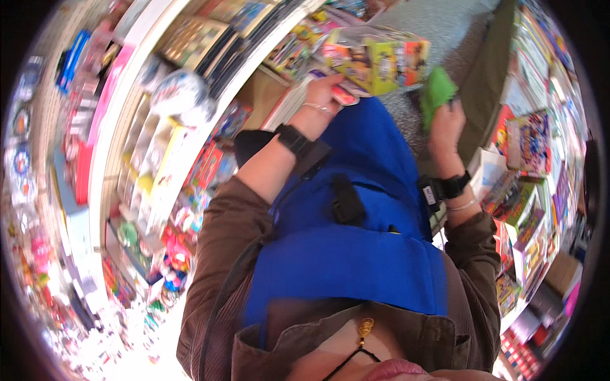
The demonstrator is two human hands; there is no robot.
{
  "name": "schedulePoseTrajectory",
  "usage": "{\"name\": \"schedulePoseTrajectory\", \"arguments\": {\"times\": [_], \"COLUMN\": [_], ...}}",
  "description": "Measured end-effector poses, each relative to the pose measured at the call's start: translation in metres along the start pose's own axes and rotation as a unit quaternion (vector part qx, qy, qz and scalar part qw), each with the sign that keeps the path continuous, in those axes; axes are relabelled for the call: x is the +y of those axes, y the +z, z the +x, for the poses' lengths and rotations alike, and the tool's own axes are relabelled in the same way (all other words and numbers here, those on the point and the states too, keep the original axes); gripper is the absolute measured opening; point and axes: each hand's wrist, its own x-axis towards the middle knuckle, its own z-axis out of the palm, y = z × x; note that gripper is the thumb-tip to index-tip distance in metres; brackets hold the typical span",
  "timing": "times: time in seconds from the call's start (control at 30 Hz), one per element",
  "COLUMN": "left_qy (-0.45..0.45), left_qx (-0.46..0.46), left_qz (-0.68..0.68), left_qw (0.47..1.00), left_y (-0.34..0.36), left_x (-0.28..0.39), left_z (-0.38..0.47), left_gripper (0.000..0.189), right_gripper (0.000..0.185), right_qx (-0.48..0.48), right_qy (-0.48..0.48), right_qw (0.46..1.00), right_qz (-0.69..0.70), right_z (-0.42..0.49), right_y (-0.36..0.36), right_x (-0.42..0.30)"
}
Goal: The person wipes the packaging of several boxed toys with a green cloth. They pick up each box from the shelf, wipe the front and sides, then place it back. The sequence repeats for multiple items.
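My left hand grips a small red, white and purple pack, its thumb over the top. Just beyond that pack stands a yellow-green printed box with orange panels. Blur hides whether my left hand also bears this box. To the right, my right hand holds a bunched green cloth, apart from the box. A blue apron covers my front and lap, and each wrist carries a black strapped device.
On the left, a white-edged shelf unit holds boxed goods and a plastic-wrapped bundle. Low between shelf and lap lie more colourful packs. Stacked boxes and books line the right side. Grey speckled floor shows ahead.
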Motion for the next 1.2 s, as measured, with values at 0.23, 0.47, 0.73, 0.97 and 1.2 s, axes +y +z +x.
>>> {"name": "schedulePoseTrajectory", "arguments": {"times": [0.23, 0.47, 0.73, 0.97, 1.2], "left_qy": [-0.165, -0.086, -0.039, 0.165, 0.28], "left_qx": [-0.043, -0.027, -0.097, -0.045, -0.005], "left_qz": [-0.12, -0.06, -0.02, 0.361, 0.639], "left_qw": [0.978, 0.994, 0.994, 0.917, 0.716], "left_y": [-0.013, -0.015, -0.049, -0.052, -0.029], "left_x": [-0.022, -0.003, 0.038, 0.071, 0.094], "left_z": [-0.025, -0.058, -0.069, -0.082, -0.085], "left_gripper": [0.021, 0.029, 0.031, 0.038, 0.027], "right_gripper": [0.059, 0.048, 0.04, 0.024, 0.041], "right_qx": [-0.162, -0.124, -0.142, -0.135, -0.278], "right_qy": [-0.528, -0.558, -0.173, 0.12, 0.1], "right_qw": [0.741, 0.776, 0.943, 0.982, 0.955], "right_qz": [-0.382, -0.265, -0.246, 0.054, 0.001], "right_z": [-0.036, -0.01, 0.031, 0.023, 0.004], "right_y": [0.037, 0.029, -0.024, -0.025, 0.015], "right_x": [-0.051, -0.01, 0.048, 0.026, -0.015]}}
